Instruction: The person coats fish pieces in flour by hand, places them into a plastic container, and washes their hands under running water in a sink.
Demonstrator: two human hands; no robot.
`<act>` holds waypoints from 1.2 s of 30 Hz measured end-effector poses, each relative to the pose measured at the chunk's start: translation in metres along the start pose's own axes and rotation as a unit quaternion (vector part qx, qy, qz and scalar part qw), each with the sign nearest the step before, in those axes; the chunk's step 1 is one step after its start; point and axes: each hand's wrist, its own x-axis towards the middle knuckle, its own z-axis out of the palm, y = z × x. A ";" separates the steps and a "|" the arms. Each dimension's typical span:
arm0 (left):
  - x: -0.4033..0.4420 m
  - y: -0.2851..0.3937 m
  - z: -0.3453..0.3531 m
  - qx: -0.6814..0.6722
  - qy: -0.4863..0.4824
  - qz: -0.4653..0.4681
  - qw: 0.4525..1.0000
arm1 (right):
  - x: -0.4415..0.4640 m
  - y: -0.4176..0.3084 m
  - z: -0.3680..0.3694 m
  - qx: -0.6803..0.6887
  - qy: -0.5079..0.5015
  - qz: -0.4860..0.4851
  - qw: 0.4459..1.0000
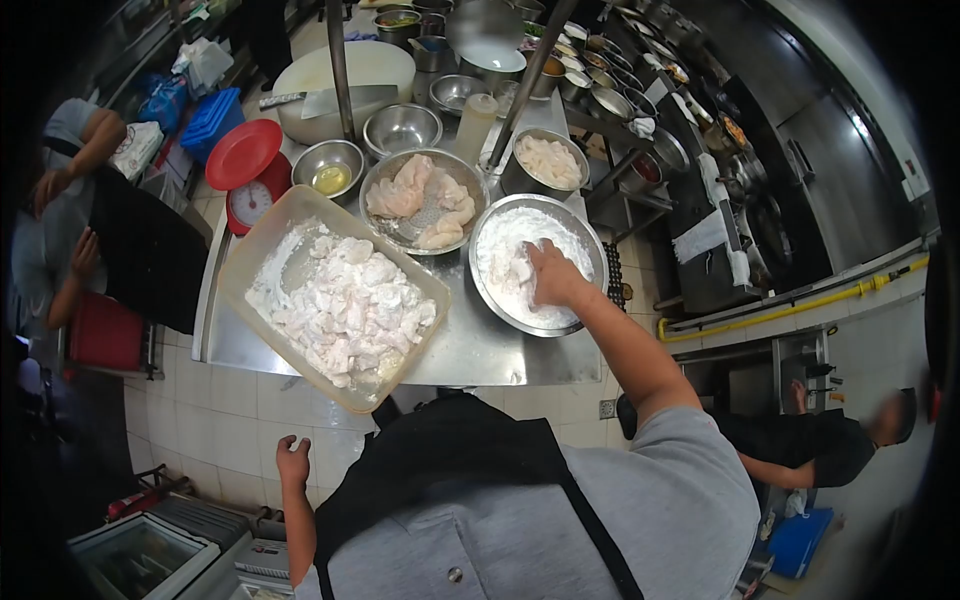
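My right hand (548, 275) reaches down into a steel bowl (597, 262) of white flour (505, 238). Its fingers are bent together among flour-covered lumps, and the tips are partly buried, so what they grip does not show clearly. My left hand (293, 462) hangs low beside my body, off the table, holding nothing, with its fingers loosely curled and apart. Left of the flour bowl, a plastic tub (408, 364) holds many flour-coated pieces (350, 300) that look like chicken. Behind it, raw chicken (410, 190) lies in a perforated steel colander (377, 227).
Around the table (500, 365) stand a pot of pale sliced meat (548, 160), a red scale (250, 190), a bowl with yellow liquid (330, 178), and a squeeze bottle (476, 125). A cleaver (345, 99) rests on a round chopping block (385, 65). Co-workers stand left and right.
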 end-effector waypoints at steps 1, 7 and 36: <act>0.000 0.001 0.000 -0.003 0.001 0.003 1.000 | 0.001 -0.003 -0.004 0.030 0.000 0.011 0.999; -0.020 0.026 -0.009 0.003 0.005 -0.021 1.000 | 0.006 0.036 -0.025 0.301 0.021 -0.015 0.953; -0.005 0.003 0.002 -0.005 -0.005 -0.011 1.000 | 0.003 0.022 0.006 0.095 0.114 0.047 0.988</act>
